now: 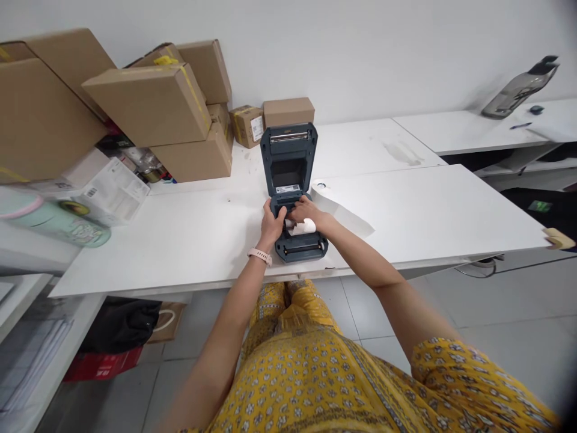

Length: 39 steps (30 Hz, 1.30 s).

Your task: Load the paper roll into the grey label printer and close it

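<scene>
White table, reaching across most of the view, with its front edge close to the wearer's body. At its left back, against the wall, a heap of cardboard cartons. Near the front edge, left of its midpoint, a dark label printer, hinged wide open, lid tipped up toward the back edge, base resting on the table. By the left edge, a mint-green bottle. Behind the printer, along the back edge, 2 small brown boxes. Off the printer's right side, pointing toward the front edge, a long white paper strip.

At the base's left side, the left hand, fingers partly curled, with that side between them and the thumb. Over the base's right half, the right hand, fingers bent down into the cavity; cannot tell their spread or hold, with the tips hidden. Inside the base, beside those fingers, a white paper roll, slightly loose.

Judging by the pose, looks like adjusting the roll inside the base. Calls next for a steady left hold and light right fingers, without creasing the paper.
</scene>
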Each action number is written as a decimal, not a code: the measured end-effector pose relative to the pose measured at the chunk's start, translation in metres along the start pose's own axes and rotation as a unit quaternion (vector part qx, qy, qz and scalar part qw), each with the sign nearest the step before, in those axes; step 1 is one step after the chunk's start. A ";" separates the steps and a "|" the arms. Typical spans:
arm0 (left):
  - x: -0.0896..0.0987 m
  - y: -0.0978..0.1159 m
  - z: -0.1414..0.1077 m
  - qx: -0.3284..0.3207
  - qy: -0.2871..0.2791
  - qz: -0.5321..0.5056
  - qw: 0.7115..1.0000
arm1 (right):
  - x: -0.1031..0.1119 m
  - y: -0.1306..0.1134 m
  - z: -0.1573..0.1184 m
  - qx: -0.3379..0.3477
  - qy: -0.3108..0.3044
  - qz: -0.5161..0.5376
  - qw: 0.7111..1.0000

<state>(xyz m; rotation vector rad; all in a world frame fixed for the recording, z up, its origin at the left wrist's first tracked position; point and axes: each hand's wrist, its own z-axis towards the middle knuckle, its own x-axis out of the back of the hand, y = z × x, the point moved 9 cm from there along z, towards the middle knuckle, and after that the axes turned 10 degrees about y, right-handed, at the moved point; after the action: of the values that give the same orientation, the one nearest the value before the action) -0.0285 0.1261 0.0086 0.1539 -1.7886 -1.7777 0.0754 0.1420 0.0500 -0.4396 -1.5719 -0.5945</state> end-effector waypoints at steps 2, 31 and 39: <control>-0.005 -0.007 0.002 0.014 -0.018 -0.033 0.999 | -0.003 0.001 0.002 0.005 -0.002 0.003 1.000; 0.012 -0.001 -0.066 -0.033 -0.021 0.009 0.999 | 0.005 -0.051 -0.152 -0.037 0.279 0.216 0.935; 0.015 -0.009 -0.089 0.011 -0.013 -0.042 0.999 | 0.022 -0.022 -0.128 -0.054 0.316 0.349 0.881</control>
<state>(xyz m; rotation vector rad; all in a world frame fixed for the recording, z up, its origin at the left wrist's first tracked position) 0.0000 0.0403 -0.0020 0.2184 -1.8463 -1.8260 0.1610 0.0449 0.0728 -0.7610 -0.6761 -0.2163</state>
